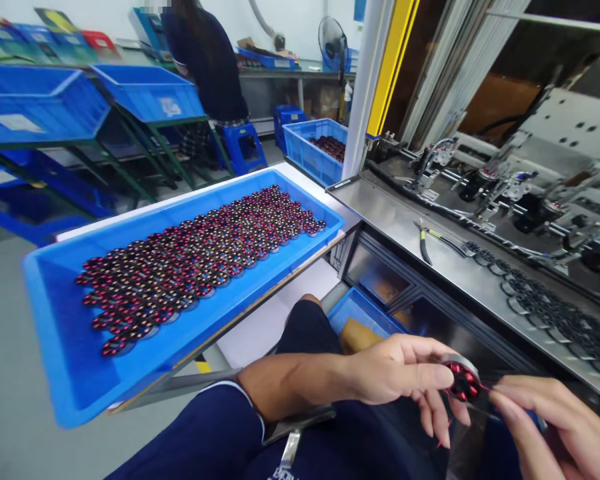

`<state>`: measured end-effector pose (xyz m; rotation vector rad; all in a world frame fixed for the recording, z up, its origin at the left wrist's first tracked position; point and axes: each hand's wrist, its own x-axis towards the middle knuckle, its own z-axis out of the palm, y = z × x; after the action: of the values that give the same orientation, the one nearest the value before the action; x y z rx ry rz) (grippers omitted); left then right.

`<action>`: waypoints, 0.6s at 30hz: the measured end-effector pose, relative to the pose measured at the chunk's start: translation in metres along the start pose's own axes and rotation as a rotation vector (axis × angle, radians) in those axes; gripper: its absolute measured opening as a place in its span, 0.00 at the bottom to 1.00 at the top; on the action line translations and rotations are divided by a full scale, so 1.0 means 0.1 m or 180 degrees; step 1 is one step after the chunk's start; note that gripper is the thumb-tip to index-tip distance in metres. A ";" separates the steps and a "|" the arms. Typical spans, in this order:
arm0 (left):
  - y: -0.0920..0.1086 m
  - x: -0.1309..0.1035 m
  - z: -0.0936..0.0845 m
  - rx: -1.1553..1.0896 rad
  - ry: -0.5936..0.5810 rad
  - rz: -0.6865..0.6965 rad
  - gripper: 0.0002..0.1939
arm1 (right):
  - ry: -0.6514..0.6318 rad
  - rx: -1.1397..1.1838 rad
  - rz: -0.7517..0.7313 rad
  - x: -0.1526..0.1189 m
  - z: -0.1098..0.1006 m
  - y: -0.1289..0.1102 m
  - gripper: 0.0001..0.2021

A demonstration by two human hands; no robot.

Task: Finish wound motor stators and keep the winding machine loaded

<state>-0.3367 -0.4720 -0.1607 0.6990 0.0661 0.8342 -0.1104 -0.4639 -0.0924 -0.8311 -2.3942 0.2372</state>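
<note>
My left hand [405, 373] grips a round black part wound with red wire [463, 381], thumb on its face and fingers below. A red wire end sticks out from the part's right side. The thumb and forefinger of my right hand [545, 407] pinch that wire end just beside the part. Another bit of red wire hangs below my left fingers. To the left, a large blue tray [45, 320] holds rows of similar wound parts [195, 257].
A metal bench [390, 207] at right bears pliers [423, 243], a row of dark ring parts [545, 300] and machine fixtures [480, 183]. A blue crate [305, 150] stands beyond the tray. A person [207, 60] is at the back near blue bins [150, 93].
</note>
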 end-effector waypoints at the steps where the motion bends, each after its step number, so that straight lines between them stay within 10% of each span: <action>1: -0.02 0.00 0.02 0.0000 0.0102 0.0127 0.27 | 0.0041 0.0020 0.0099 0.01 0.00 -0.04 0.09; 11: 0.19 -0.06 0.23 -0.0466 0.0754 0.1207 0.22 | 0.0375 0.0606 0.0589 0.15 -0.02 -0.35 0.02; 18: 0.06 0.15 -0.10 0.0064 -0.1036 -0.1113 0.42 | 0.0388 0.0746 0.0276 0.16 0.03 -0.30 0.03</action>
<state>-0.3335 -0.4528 -0.1620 0.8066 -0.0946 0.3796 -0.1373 -0.4771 -0.0766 -0.8156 -2.1692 0.4780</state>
